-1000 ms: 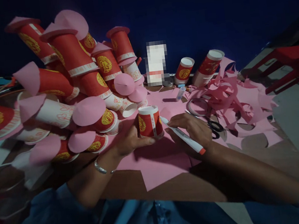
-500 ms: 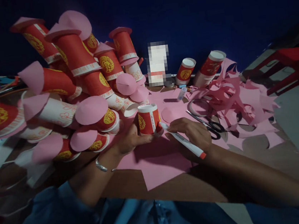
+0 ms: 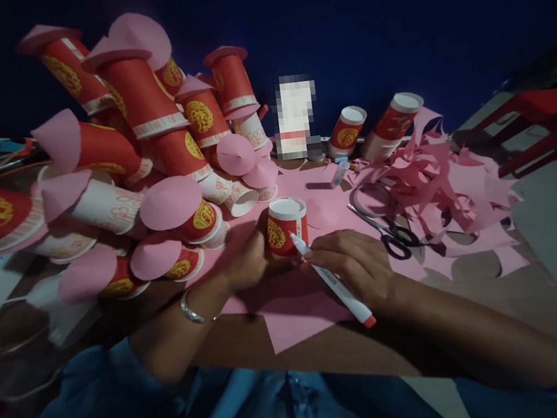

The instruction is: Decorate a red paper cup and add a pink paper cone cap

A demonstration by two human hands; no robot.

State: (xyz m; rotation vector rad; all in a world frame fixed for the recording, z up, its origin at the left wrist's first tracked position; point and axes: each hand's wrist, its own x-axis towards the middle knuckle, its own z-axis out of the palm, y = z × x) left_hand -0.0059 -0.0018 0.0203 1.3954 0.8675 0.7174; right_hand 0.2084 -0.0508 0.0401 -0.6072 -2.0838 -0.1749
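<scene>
My left hand (image 3: 250, 260) is wrapped round a red paper cup (image 3: 282, 237) with a gold emblem and a white base that faces up. Some of its fingers are hidden behind the cup. Between the fingers of my right hand (image 3: 357, 260) is a white marker pen (image 3: 338, 289) with a red end, its tip at the cup's side. Below both hands lies a sheet of pink paper (image 3: 292, 325). Just beyond the cup rests a pink paper cone (image 3: 323, 212).
Several red and white cups with pink cone tops (image 3: 142, 97) are heaped at the left. Scissors (image 3: 396, 242), a roll of tape (image 3: 372, 199) and pink paper scraps (image 3: 456, 182) lie to the right. A marker cap (image 3: 339, 174) and two cups (image 3: 347, 130) stand farther back.
The cup has shifted slightly right and turned, so its gold emblem shows more. The marker tip has moved from the cup's right side to its front.
</scene>
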